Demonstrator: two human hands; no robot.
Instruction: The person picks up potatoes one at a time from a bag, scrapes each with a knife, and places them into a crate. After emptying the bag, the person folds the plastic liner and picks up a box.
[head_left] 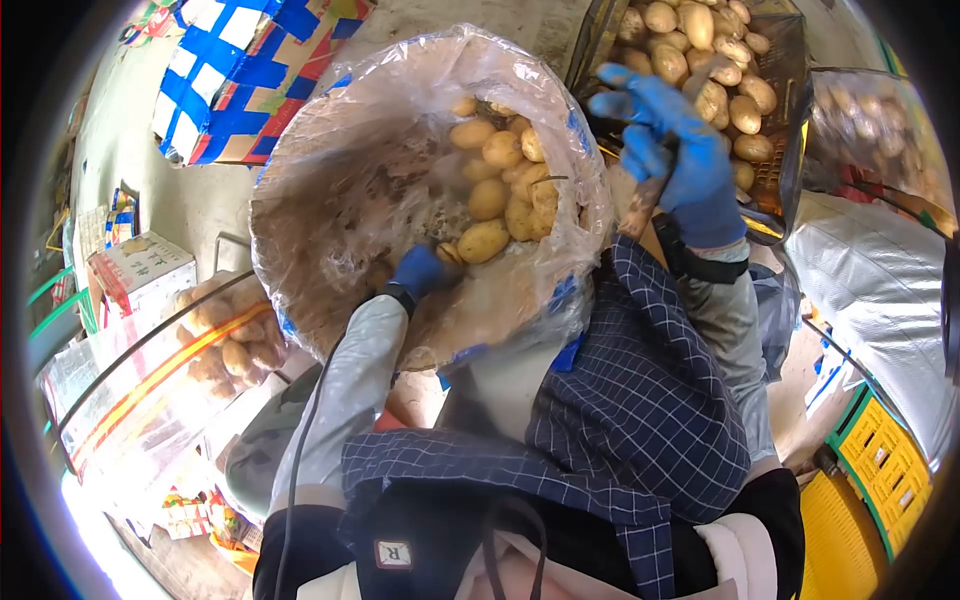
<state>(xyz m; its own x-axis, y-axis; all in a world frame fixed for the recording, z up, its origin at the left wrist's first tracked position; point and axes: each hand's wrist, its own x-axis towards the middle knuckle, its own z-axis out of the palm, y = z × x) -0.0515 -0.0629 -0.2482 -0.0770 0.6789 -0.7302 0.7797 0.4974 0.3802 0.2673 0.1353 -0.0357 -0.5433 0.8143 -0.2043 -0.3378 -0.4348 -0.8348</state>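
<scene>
Both my hands wear blue gloves. My left hand [418, 271] is low inside a large round basket [330, 275] lined with clear plastic, its fingers closed at a small potato [449, 253]; the grip is partly hidden. A larger potato [483, 241] lies just beyond, among several others piled on the basket's right side. My right hand [685, 165] is raised over the basket's right rim, wrapped round a slim, dirt-brown tool [642, 205] that looks like a knife. Its upper end points toward the dark crate [790, 190] of potatoes behind it.
A box patched with blue tape [215, 80] stands at the upper left. Bagged potatoes [235, 345] are at the left, and another bag of potatoes [870, 120] is at the far right. A silver sheet [870, 280] and a yellow crate [885, 460] are at the right.
</scene>
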